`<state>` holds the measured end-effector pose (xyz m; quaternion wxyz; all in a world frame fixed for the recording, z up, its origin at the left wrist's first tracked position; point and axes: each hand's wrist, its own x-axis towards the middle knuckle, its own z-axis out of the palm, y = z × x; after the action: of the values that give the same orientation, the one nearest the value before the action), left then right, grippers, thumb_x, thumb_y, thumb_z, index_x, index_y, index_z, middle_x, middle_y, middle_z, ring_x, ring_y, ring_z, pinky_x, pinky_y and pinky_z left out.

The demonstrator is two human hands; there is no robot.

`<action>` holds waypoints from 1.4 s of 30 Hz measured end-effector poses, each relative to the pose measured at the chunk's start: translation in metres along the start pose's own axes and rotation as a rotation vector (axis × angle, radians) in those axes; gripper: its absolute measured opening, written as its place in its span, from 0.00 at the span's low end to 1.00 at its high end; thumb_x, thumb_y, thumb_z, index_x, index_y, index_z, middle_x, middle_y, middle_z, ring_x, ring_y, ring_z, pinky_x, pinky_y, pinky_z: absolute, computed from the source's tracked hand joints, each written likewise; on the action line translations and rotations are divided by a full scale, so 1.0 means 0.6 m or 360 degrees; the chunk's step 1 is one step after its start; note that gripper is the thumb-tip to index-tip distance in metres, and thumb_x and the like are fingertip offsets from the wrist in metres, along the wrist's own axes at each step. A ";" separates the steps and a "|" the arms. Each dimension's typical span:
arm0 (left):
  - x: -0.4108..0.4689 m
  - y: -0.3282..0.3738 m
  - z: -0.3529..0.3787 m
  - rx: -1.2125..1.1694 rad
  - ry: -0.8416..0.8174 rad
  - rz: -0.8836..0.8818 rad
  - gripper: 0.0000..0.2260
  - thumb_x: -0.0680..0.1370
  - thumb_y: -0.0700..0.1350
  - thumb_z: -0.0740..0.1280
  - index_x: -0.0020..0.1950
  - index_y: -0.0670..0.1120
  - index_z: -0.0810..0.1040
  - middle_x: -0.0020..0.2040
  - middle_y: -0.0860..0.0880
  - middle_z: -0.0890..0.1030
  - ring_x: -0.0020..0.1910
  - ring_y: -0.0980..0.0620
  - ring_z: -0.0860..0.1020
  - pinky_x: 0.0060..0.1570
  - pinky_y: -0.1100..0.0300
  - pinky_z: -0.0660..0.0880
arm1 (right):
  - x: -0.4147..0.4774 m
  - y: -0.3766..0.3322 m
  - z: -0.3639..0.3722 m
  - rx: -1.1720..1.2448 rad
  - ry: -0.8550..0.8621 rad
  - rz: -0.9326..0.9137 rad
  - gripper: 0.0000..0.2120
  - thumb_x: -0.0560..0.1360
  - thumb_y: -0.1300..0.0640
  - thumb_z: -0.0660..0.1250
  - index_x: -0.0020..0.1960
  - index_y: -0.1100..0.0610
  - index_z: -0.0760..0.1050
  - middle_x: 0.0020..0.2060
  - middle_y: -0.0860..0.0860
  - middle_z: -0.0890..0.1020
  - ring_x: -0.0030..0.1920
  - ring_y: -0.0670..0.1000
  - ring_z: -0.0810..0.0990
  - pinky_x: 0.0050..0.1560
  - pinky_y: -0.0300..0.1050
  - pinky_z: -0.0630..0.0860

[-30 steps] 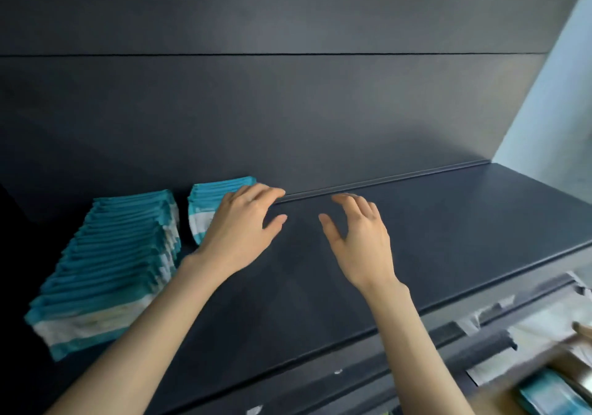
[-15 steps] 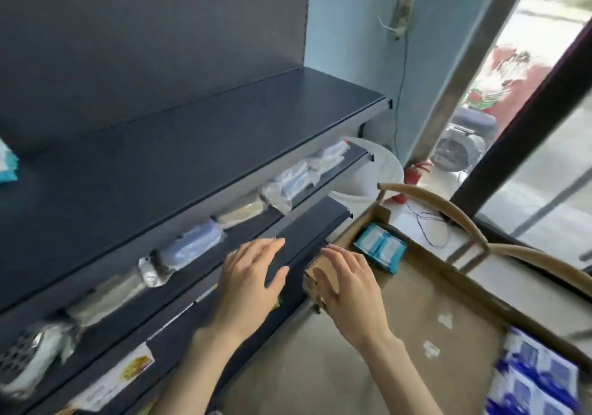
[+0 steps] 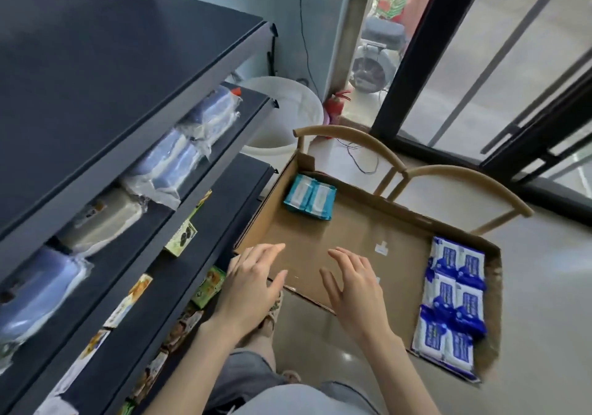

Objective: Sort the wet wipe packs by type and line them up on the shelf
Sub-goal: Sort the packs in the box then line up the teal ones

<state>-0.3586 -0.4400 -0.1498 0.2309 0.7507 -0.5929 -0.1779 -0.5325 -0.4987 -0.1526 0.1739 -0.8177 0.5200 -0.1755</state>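
Both grips are hanging wide open and holding nothing. The left grip (image 3: 253, 286) and right grip (image 3: 355, 289) are hovering with fingers spread over the near edge of the shallow brown cardboard box (image 3: 320, 238).

The two teal-and-white soft plastic wet wipe packs (image 3: 309, 197) are lying side by side in the box's far corner, roughly 12 o'clock from the hands. The bunch of blue-and-white wet wipe packs (image 3: 451, 305) is sitting at 3 o'clock along the right wall. The dark grey metal shelf (image 3: 112, 46) they're headed for is looming at 10 o'clock.

Here's what I'm worrying about, guessing from this. The box seems to be resting on a curved-back wooden chair (image 3: 416, 171), so leaning on that near rim while reaching for the teal pair is risking a tip. Those film packs are looking slippery too, so scooping both in one go is asking for a drop. And the blue ones are sitting closer, so grabbing them by reflex is risking mixed types in one row.
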 end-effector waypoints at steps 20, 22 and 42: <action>0.471 -0.121 0.157 -0.0204 -0.0622 -0.0226 0.17 0.79 0.45 0.63 0.68 0.48 0.71 0.64 0.51 0.74 0.62 0.53 0.72 0.64 0.53 0.68 | 0.378 0.135 0.184 0.0239 -0.0289 0.0773 0.15 0.78 0.54 0.63 0.63 0.57 0.74 0.60 0.51 0.78 0.61 0.52 0.73 0.60 0.42 0.68; 0.519 -0.139 0.210 -0.0218 -0.0645 -0.0293 0.16 0.79 0.44 0.63 0.68 0.48 0.71 0.63 0.51 0.74 0.62 0.53 0.72 0.64 0.52 0.69 | 0.416 0.174 0.229 0.0285 -0.0332 0.0859 0.15 0.78 0.54 0.63 0.63 0.57 0.74 0.59 0.51 0.78 0.60 0.52 0.73 0.59 0.42 0.68; 0.667 -0.273 0.536 -0.0214 -0.0216 -0.1053 0.30 0.73 0.49 0.72 0.70 0.41 0.66 0.64 0.45 0.68 0.64 0.48 0.66 0.63 0.58 0.63 | 0.564 0.389 0.525 0.0624 -0.0196 0.1403 0.25 0.73 0.53 0.71 0.65 0.59 0.67 0.57 0.51 0.74 0.55 0.50 0.74 0.54 0.46 0.74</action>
<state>-0.3069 -0.8418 -0.5053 0.1697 0.8718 -0.3184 -0.3313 -0.4349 -0.8682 -0.5024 0.4128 -0.4804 0.7627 -0.1312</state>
